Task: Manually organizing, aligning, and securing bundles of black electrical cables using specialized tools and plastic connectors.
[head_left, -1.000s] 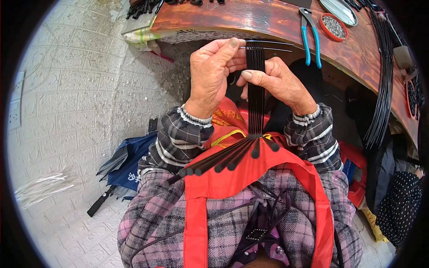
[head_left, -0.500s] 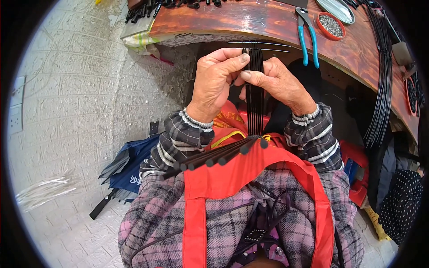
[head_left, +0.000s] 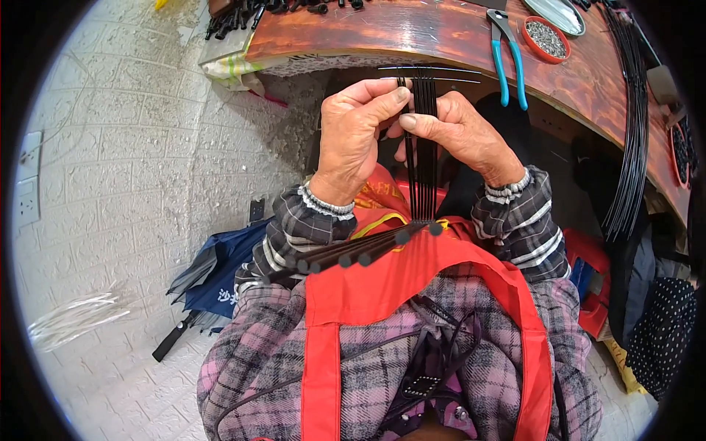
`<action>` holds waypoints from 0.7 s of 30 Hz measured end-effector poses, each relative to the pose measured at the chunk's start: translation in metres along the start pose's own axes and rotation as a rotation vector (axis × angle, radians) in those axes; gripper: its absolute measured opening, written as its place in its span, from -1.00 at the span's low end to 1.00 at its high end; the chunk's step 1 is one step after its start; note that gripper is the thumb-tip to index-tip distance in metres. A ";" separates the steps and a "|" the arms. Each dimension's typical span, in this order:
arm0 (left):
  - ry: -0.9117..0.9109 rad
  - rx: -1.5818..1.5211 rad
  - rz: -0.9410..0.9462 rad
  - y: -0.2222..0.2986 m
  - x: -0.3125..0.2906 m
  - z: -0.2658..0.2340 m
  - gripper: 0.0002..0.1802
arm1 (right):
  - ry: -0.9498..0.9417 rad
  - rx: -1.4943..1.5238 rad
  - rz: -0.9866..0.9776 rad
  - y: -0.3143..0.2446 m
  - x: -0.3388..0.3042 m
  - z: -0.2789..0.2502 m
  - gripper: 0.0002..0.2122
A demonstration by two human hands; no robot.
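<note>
Both hands grip a folded umbrella frame, a bundle of thin black ribs (head_left: 426, 165), held upright in front of my chest. My left hand (head_left: 357, 128) pinches a few ribs near their far ends between thumb and forefinger. Close beside it, my right hand (head_left: 463, 140) is closed around the remaining ribs, its thumb lying across them. Nearer me, the ribs meet at a joint, and dark rods with round ends (head_left: 346, 260) fan out to the left over my red apron (head_left: 412, 275). Two thin rods (head_left: 441, 69) stick out sideways at the far tips.
A wooden bench (head_left: 382, 33) curves across the far side, bearing blue-handled pliers (head_left: 507, 62), a red dish of small metal pieces (head_left: 546, 40) and a bunch of long black rods (head_left: 629, 140) overhanging its edge. At left, a blue umbrella (head_left: 217, 268) leans by the white wall (head_left: 118, 147).
A few ribs at my left fingertips have parted leftward from the rest, leaving a narrow gap. Both hands stay on the bundle, and the picture has shifted slightly.
</note>
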State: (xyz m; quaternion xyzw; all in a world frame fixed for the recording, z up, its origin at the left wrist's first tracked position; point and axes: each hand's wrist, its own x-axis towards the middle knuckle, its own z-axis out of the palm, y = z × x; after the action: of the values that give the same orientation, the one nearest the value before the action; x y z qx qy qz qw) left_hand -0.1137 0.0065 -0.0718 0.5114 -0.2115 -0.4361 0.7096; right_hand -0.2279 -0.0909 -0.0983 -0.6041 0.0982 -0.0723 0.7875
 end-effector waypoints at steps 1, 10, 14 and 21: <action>-0.001 -0.001 0.000 0.000 -0.001 0.000 -0.85 | 0.004 0.006 0.003 0.000 -0.001 0.000 -0.78; 0.027 -0.081 -0.014 0.000 -0.002 0.001 -0.83 | 0.001 0.040 -0.052 0.004 0.001 -0.001 -0.77; 0.009 -0.058 -0.010 -0.003 -0.001 -0.001 -0.83 | -0.008 0.060 -0.042 0.005 0.001 -0.002 -0.77; 0.024 -0.076 0.033 -0.002 0.001 -0.002 -0.86 | 0.008 0.042 -0.046 0.004 0.004 0.001 -0.76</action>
State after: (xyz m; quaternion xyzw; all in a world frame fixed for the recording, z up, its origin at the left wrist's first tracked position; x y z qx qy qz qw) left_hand -0.1129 0.0064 -0.0743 0.4858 -0.1946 -0.4261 0.7379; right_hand -0.2237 -0.0898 -0.1018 -0.5891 0.0857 -0.0947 0.7979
